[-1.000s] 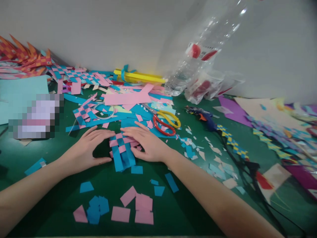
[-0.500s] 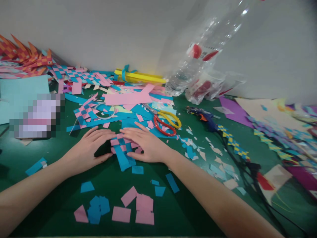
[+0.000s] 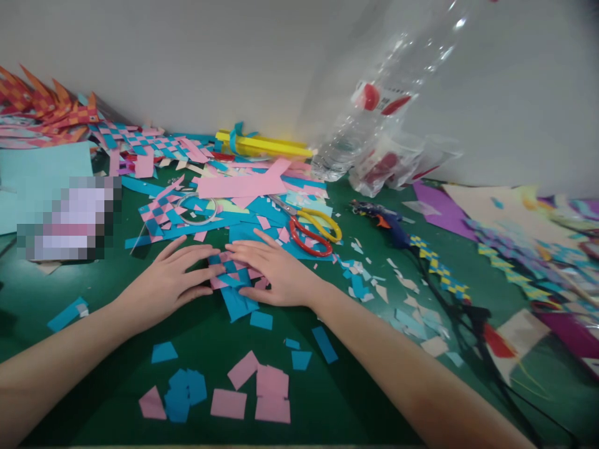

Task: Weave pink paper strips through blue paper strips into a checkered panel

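A small woven paper piece (image 3: pixel 234 274) in pink and blue lies on the green table between my two hands, its blue strip ends (image 3: pixel 238 304) pointing toward me. My left hand (image 3: pixel 171 280) holds its left side, one finger pressed on the checks and the thumb low at the edge. On the other side, my right hand (image 3: pixel 276 268) grips the piece with fingers along the top and the thumb at the lower right; it hides that part of the weave. Just beyond the right hand rest scissors (image 3: pixel 316 231) with one red and one yellow handle.
Blue scraps (image 3: pixel 185 396) and pink scraps (image 3: pixel 272 393) are scattered in front. Behind lie a tape roll (image 3: pixel 197 209), pink strips (image 3: pixel 241 186) and a yellow bundle (image 3: pixel 264 146). A phone (image 3: pixel 75 218) is at left. At right stand a plastic bottle (image 3: pixel 344 149) and a corded glue gun (image 3: pixel 393 227).
A finger of my left hand has come down onto the woven piece. The lower blue strips have shifted slightly and now lie together. My right hand has stayed almost still.
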Demonstrator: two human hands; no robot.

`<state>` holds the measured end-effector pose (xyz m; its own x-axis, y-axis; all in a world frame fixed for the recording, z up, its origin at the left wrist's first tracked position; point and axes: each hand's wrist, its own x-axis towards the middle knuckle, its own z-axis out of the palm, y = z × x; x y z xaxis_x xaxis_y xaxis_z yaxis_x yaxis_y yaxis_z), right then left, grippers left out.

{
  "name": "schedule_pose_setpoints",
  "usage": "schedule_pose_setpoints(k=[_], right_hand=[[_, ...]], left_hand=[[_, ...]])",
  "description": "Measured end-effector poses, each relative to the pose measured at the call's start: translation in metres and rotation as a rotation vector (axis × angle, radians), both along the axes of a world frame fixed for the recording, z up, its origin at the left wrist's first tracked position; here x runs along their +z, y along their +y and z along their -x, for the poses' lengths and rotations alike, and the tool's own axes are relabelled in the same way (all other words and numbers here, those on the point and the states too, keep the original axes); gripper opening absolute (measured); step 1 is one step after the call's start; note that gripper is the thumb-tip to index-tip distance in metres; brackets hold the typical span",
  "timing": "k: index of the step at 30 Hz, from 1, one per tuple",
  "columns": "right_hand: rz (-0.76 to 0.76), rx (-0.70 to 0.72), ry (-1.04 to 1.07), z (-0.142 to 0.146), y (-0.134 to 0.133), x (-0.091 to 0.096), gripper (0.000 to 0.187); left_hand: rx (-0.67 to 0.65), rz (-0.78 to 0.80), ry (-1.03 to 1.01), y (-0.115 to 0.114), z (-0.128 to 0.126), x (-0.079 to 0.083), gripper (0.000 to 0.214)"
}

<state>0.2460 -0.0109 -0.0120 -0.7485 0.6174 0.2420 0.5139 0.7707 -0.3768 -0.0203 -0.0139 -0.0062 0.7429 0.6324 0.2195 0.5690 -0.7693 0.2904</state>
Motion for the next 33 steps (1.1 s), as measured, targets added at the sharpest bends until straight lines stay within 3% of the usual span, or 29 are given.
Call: schedule_pose_setpoints(k=[8, 18, 22, 27, 33], right_hand=[[0.007, 0.009, -0.003, -0.0001, -0.0002, 0.0004, 0.057], [0.010, 0.018, 0.013, 0.0000, -0.0003, 0.0011, 0.057], [-0.048, -0.019, 0.069, 0.0005, 0.0003, -0.0003, 0.041], [-0.192, -0.181, 0.245, 0.0005, 0.0030, -0.0065, 0.020], [-0.186, -0.158, 0.187, 0.0010, 0.0033, -0.0080, 0.026]], left_hand=[[-0.132, -0.080, 0.011, 0.0022, -0.0005, -0.0044, 0.029], [-0.179, -0.161, -0.030, 0.0036, -0.0033, -0.0022, 0.024], [-0.178, -0.160, -0.009, 0.0034, -0.0030, -0.0019, 0.024], [-0.199, -0.252, 0.003, 0.0035, -0.0012, -0.0018, 0.024], [-0.197, -0.315, 0.012, 0.0052, 0.0052, -0.0044, 0.026]])
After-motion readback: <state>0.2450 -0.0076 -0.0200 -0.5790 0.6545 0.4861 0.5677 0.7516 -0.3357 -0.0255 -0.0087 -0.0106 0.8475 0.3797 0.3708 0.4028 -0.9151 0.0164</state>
